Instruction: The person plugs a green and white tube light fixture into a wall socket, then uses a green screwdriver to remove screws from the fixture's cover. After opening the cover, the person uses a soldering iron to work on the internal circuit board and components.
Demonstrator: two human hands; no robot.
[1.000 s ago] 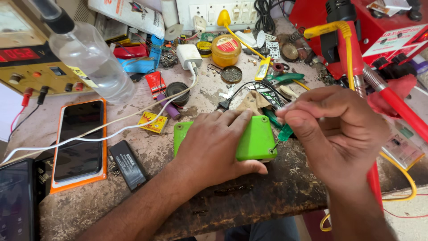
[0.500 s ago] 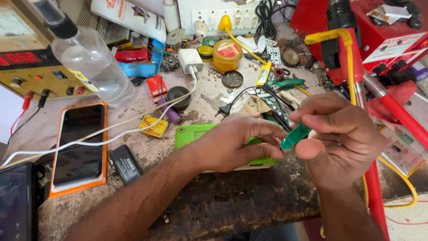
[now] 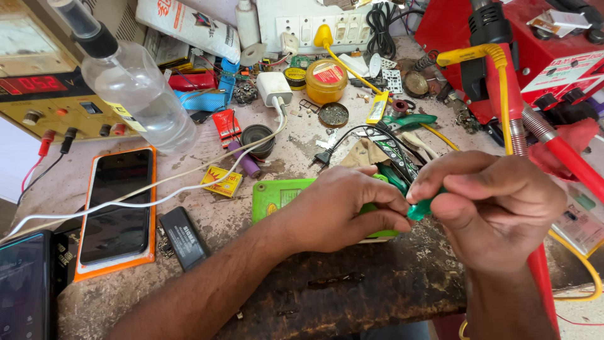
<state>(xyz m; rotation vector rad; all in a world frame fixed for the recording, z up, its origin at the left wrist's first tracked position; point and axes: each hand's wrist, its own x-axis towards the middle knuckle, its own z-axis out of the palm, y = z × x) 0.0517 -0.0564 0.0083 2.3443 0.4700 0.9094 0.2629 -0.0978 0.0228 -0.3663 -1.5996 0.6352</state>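
- Left hand (image 3: 343, 211) pressed flat over the green device (image 3: 283, 196), covering its right half, fingers curled onto it; a second ago cupped around the same device tilted up on edge, now lying flat on the bench.
- Right hand (image 3: 497, 208) closed in a pinch on a small green-handled tool (image 3: 420, 209), tip meeting the left fingertips; a second ago held higher, thumb and finger pinched above the raised device.
- Just left of the left hand: yellow matchbox (image 3: 221, 181), white cable (image 3: 189, 192), black battery (image 3: 184, 237).
- Farther left: phone in orange case (image 3: 116, 211), face up.
- Beyond the left hand: clear plastic bottle (image 3: 135, 94), white charger plug (image 3: 274, 88), yellow round tin (image 3: 326, 80).
- Behind the right hand: red-and-yellow hose (image 3: 513, 119), crossing close over the wrist side and hiding part of the bench.
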